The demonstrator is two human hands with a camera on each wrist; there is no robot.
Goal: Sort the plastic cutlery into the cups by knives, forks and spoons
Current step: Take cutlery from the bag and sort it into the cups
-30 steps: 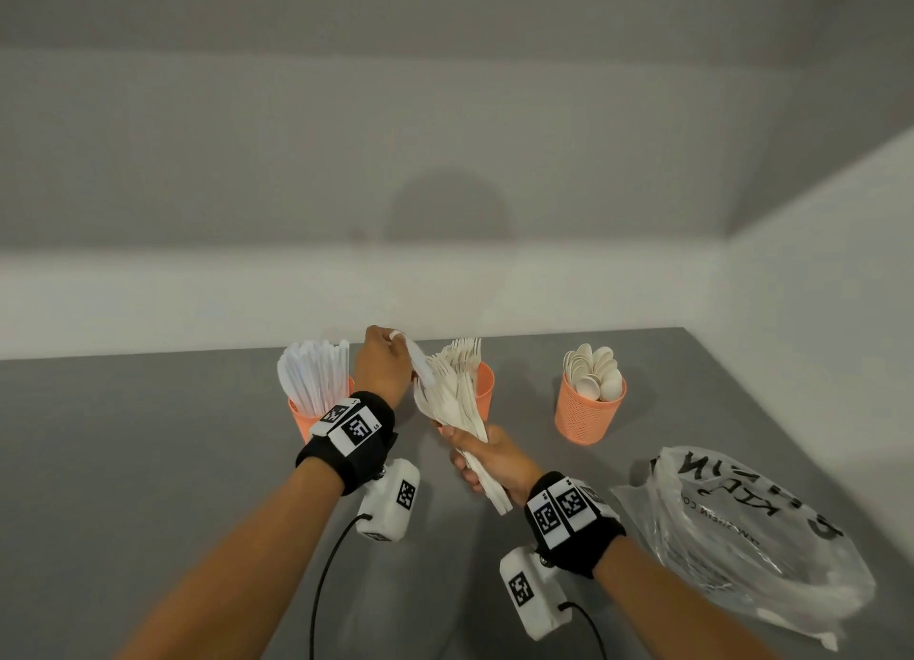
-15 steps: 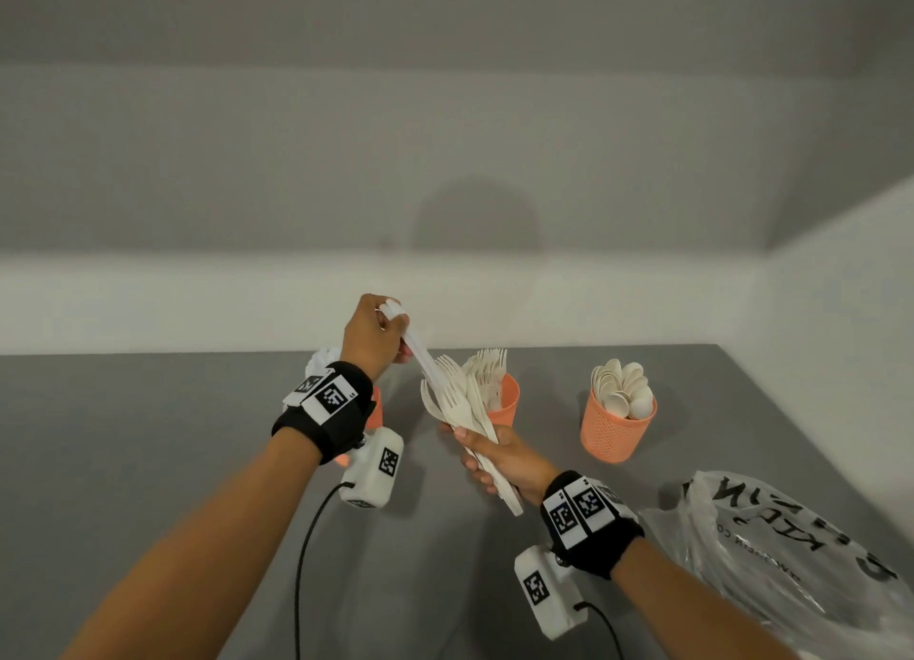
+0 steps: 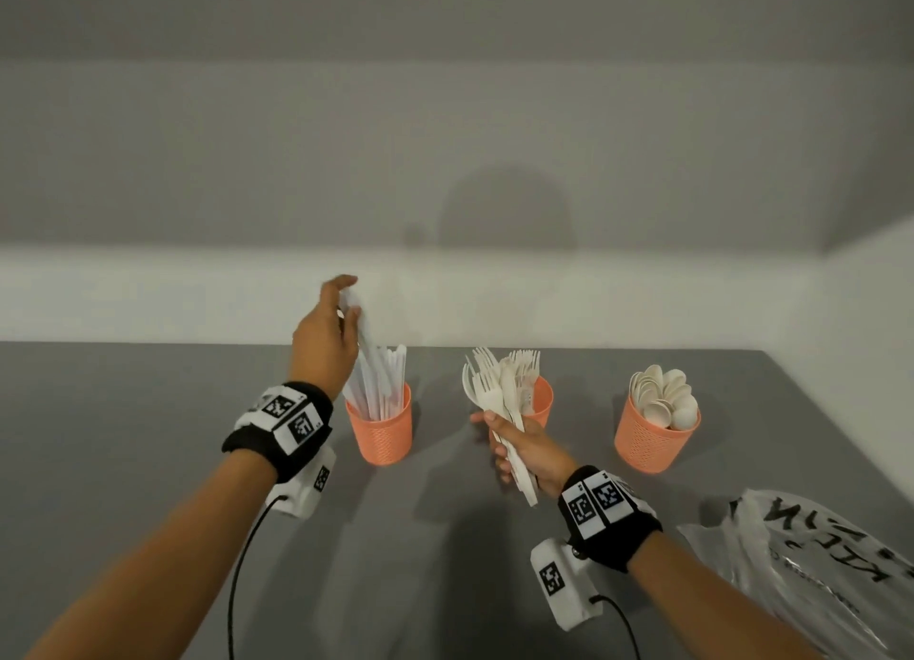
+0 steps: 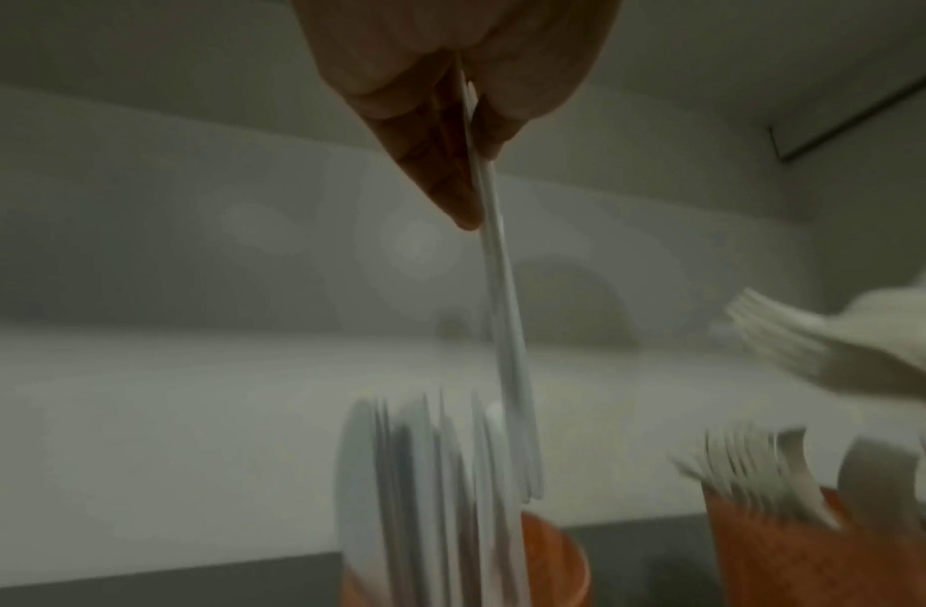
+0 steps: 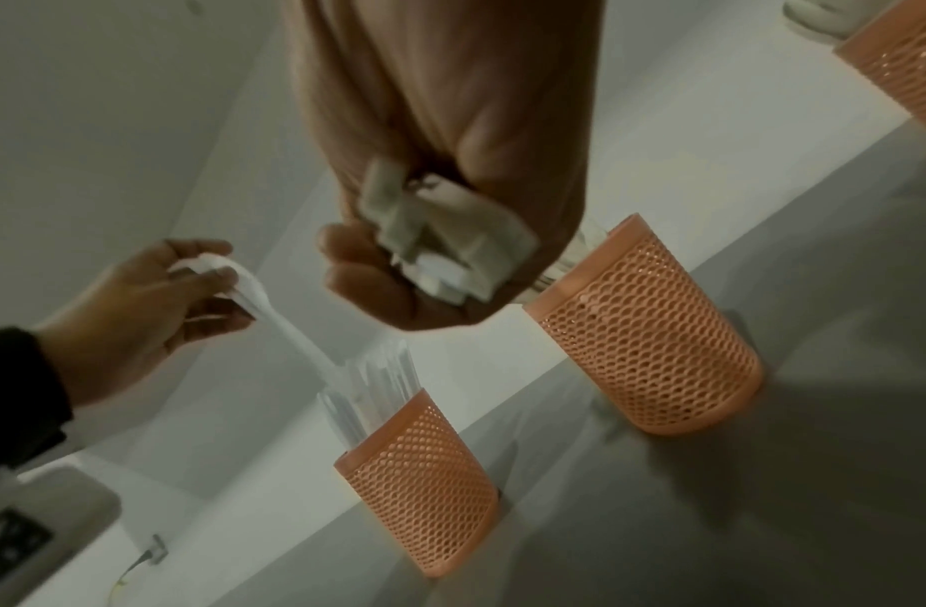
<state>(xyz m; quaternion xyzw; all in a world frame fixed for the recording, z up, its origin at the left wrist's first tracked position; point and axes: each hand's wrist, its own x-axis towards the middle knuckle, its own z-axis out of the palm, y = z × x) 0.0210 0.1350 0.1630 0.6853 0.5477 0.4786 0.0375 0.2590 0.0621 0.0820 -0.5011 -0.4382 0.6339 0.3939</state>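
Three orange mesh cups stand in a row on the grey table. The left cup (image 3: pixel 380 429) (image 5: pixel 422 501) holds several white knives. My left hand (image 3: pixel 324 335) (image 5: pixel 154 295) pinches the handle of one white knife (image 3: pixel 366 343) (image 4: pixel 502 328) above that cup, blade end down among the others. The middle cup (image 3: pixel 541 399) (image 5: pixel 653 345) holds forks. In front of it my right hand (image 3: pixel 524 449) (image 5: pixel 450 230) grips a bundle of white cutlery (image 3: pixel 494 392), mostly forks, by the handles. The right cup (image 3: pixel 653 442) is full of spoons.
A crumpled clear plastic bag (image 3: pixel 816 575) with black lettering lies at the right front of the table. A white wall runs close behind the cups and along the right side. Cables trail from both wrist cameras.
My left hand has carried the knife from beside the fork bundle leftwards and up, over the knife cup. The right hand stays in front of the fork cup with its bundle.
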